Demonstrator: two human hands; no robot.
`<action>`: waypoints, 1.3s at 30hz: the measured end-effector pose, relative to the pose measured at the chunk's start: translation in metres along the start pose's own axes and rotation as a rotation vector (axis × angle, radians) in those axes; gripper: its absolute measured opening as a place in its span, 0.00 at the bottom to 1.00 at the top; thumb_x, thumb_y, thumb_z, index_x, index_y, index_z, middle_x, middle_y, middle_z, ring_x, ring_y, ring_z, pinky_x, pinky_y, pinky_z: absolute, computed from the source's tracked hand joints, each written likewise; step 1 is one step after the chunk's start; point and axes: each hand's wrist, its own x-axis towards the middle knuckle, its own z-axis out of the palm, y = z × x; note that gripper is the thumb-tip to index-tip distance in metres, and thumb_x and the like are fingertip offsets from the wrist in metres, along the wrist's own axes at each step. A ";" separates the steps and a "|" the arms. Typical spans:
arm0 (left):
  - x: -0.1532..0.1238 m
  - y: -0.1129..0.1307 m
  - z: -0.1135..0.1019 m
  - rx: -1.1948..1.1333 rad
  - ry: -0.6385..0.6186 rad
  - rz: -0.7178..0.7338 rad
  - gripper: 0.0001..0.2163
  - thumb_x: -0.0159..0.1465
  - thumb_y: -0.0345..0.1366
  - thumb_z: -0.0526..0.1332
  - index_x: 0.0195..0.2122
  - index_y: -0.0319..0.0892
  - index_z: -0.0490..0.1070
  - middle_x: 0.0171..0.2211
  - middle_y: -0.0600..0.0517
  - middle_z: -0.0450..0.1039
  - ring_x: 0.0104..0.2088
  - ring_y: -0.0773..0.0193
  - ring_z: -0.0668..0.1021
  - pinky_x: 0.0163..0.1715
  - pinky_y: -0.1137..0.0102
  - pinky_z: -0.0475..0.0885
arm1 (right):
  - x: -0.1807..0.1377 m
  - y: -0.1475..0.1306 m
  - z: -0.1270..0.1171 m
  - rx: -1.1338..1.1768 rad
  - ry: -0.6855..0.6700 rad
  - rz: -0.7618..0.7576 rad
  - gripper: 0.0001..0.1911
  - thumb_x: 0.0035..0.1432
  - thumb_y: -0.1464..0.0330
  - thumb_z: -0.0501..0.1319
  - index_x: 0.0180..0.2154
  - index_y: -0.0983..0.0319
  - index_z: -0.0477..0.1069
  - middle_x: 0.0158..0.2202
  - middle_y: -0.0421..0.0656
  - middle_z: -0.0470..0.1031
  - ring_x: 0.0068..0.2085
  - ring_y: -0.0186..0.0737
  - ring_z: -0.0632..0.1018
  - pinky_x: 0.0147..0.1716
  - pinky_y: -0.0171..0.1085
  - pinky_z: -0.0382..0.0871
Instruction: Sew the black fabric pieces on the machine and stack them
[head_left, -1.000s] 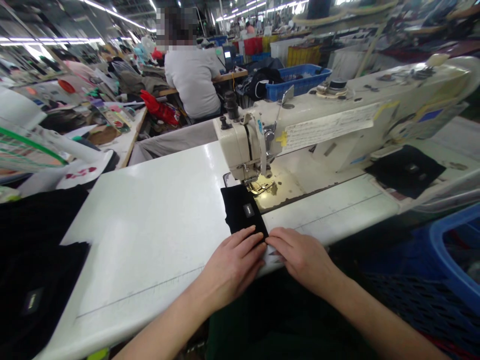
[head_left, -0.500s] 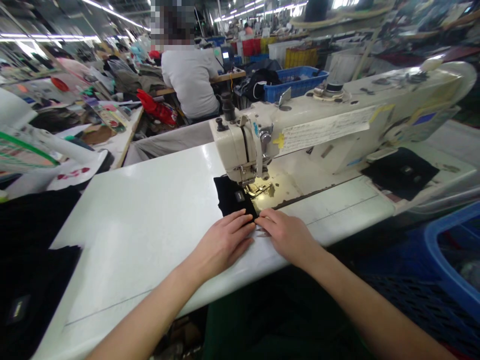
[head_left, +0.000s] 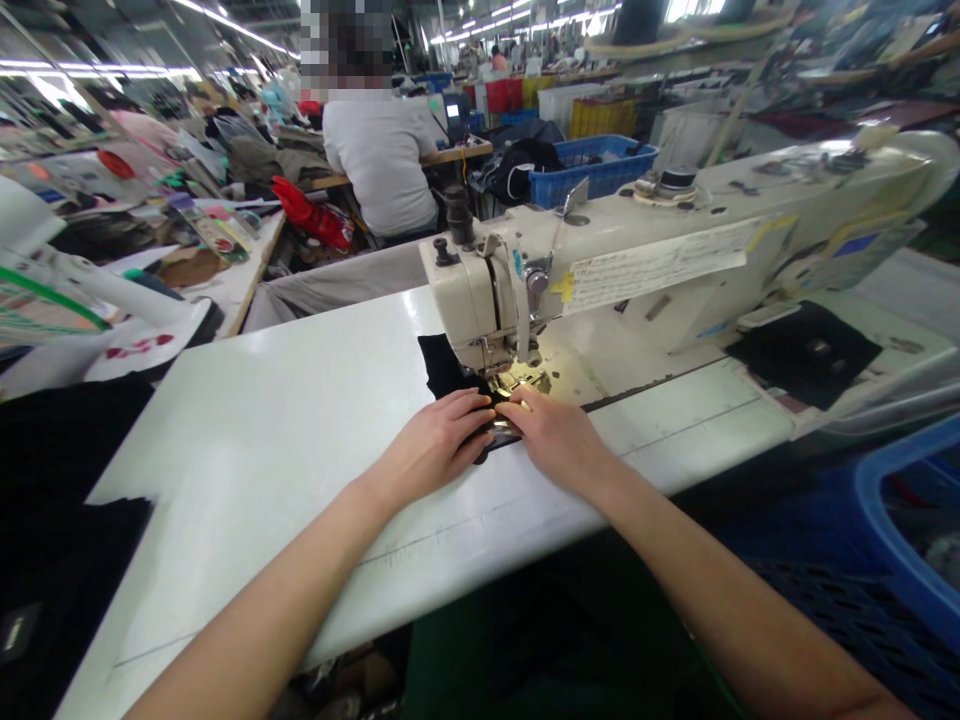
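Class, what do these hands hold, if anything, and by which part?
Left fingers rest on the near part of the black cloth, right fingers at its right edge; whether either pinches it cannot be told.

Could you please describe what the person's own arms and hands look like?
The left hand and right hand are ungloved, with slim fingers. No sleeve covers the left forearm or right forearm where they show. No watch, bracelet or ring can be made out, nor any clear marking; the fingernails are too small to judge.

And there it was, black cloth (head_left: 444,366) lying flat (uneven left edge showing!) on the counter (head_left: 315,410), beneath the sewing machine's head (head_left: 466,305).
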 end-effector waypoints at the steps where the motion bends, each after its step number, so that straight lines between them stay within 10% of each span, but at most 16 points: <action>1: 0.002 -0.002 -0.001 -0.002 0.006 -0.001 0.12 0.71 0.35 0.56 0.52 0.40 0.74 0.53 0.42 0.73 0.57 0.51 0.74 0.57 0.54 0.75 | 0.001 0.000 0.000 -0.005 -0.001 0.006 0.15 0.72 0.70 0.51 0.53 0.58 0.72 0.49 0.45 0.74 0.41 0.41 0.77 0.30 0.35 0.63; 39: -0.020 -0.013 0.012 0.002 0.118 -0.154 0.16 0.71 0.30 0.52 0.57 0.36 0.72 0.60 0.38 0.70 0.62 0.51 0.71 0.60 0.50 0.71 | -0.032 -0.002 0.008 -0.018 0.148 0.125 0.11 0.69 0.69 0.56 0.46 0.60 0.76 0.46 0.45 0.75 0.34 0.39 0.78 0.28 0.35 0.64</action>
